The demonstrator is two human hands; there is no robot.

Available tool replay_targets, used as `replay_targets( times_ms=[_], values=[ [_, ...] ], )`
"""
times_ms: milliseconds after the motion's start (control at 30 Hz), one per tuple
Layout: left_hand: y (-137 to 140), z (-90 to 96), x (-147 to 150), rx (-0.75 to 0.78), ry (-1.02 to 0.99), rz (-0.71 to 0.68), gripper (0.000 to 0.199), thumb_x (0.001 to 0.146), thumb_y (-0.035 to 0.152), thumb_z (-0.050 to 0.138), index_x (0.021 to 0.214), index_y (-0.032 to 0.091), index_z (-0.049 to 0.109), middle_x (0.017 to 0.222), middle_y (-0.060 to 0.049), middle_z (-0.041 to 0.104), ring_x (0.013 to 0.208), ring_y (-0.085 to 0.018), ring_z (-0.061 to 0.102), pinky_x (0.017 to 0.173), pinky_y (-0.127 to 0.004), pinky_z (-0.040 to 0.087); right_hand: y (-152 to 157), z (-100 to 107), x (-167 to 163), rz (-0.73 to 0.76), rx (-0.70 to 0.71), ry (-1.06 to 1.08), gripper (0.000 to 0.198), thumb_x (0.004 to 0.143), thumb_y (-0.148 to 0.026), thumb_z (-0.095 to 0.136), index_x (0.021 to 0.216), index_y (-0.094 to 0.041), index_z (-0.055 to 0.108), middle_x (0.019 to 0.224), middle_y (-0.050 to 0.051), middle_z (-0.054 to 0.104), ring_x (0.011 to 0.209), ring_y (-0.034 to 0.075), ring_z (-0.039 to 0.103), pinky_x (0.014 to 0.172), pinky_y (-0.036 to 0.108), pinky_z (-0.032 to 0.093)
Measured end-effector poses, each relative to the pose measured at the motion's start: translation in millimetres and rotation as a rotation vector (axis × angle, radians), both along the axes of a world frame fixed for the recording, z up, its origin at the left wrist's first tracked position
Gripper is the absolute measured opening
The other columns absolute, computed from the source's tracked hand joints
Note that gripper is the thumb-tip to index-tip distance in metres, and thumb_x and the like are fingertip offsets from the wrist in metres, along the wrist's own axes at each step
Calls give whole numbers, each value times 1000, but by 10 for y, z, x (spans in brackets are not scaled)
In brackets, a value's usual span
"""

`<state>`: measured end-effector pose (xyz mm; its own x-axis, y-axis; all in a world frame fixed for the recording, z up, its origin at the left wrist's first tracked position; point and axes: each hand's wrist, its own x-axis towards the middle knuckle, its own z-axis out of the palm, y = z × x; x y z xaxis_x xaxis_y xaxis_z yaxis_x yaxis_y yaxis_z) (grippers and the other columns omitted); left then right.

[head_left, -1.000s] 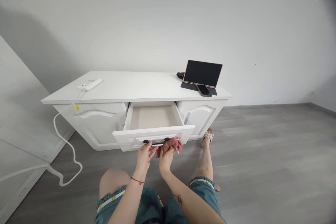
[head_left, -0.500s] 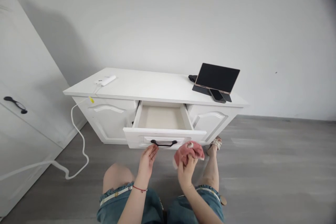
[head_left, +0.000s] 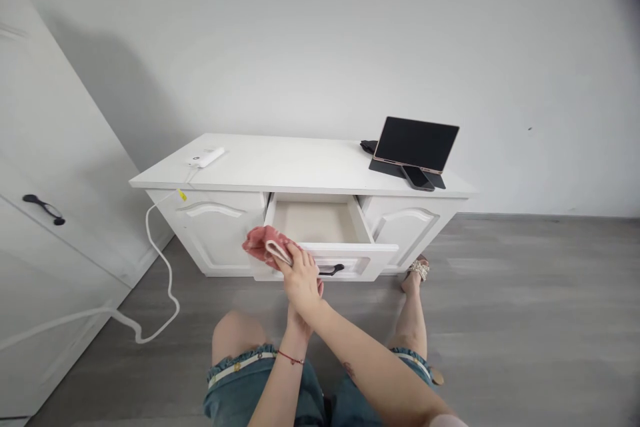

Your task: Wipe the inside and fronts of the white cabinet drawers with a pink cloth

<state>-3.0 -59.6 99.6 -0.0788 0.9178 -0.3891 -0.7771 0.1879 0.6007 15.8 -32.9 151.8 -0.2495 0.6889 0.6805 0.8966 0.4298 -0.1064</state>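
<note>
Pink cloth [head_left: 263, 243] clutched in the fingers [head_left: 296, 255] of the right hand [head_left: 301, 283], jutting left by the drawer's [head_left: 361, 263] left corner, crossing over the left hand [head_left: 299, 321]; grip there hidden, can't tell.

The soft pink cloth [head_left: 261, 241] has a creamy white edge. The boxy white drawer [head_left: 370, 263] has a curved black handle [head_left: 339, 268]. The flat floor [head_left: 525, 293] is streaky grey, the thin bracelet [head_left: 290, 358] red.

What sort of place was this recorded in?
Probably a room in a home, though which room is unclear: a white cabinet with an open drawer, a dark screen propped on its top, and wood-look flooring suggest it.
</note>
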Motion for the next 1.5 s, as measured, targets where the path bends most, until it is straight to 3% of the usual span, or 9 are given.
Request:
replay_targets(
  times_ms=[267,400,467,567,733,833,1000,1267,1500],
  values=[
    [-123,-159,59,-80,-267,-33,20,83,27,54,86,25,74,117,-13,72,123,-26,60,106,-41,47,117,-109,5,363,-52,-386,13,92,-24,59,94,-24,72,135,2,56,101,21,50,80,35,43],
    [-318,-409,-36,-249,-110,-45,19,74,9,58,64,25,64,86,-13,74,106,-28,69,97,-38,50,128,-286,-12,401,-83,-419,13,92,-25,60,89,-20,73,133,4,57,102,21,50,78,36,43],
    [-387,-534,-161,-411,53,45,26,68,0,55,59,25,56,67,-8,67,89,-26,72,92,-40,51,134,-388,-54,406,-115,-419,15,92,-24,59,90,-18,73,133,5,58,104,22,49,80,36,44],
    [-398,-570,-403,-463,296,363,23,68,0,54,68,23,51,69,-1,60,81,-22,68,94,-42,49,156,-573,-53,436,-177,-459,18,94,-24,57,95,-17,73,136,6,56,109,22,49,85,37,44],
    [-280,-174,-597,-111,660,716,16,77,12,61,87,22,54,89,2,56,91,-16,59,100,-36,42,195,-870,232,433,-263,-495,24,98,-25,49,103,-18,71,141,5,53,118,24,47,91,39,43],
    [-155,138,-428,24,581,531,16,78,16,68,90,21,58,91,-1,62,85,-15,63,88,-31,49,185,-971,514,372,-321,-440,24,99,-23,48,106,-21,70,134,5,59,113,22,51,92,37,43],
    [155,452,26,-164,111,1,13,86,15,65,73,15,61,70,-5,66,66,-12,66,71,-24,56,111,-997,1131,301,-319,-484,24,98,-24,50,99,-20,73,114,9,67,104,24,53,87,40,43],
    [340,529,200,-191,54,26,23,88,2,56,69,15,61,64,-2,69,59,-8,66,62,-20,57,31,-781,2193,188,-357,-471,21,95,-27,54,96,-24,75,134,5,60,113,26,49,92,44,38],
    [380,463,139,-152,93,-17,23,89,4,57,70,13,63,68,-5,73,64,-10,70,65,-21,59,-149,-847,2606,-75,-510,-173,23,90,-18,55,88,-26,77,124,8,65,112,29,50,97,47,36]
  ],
)
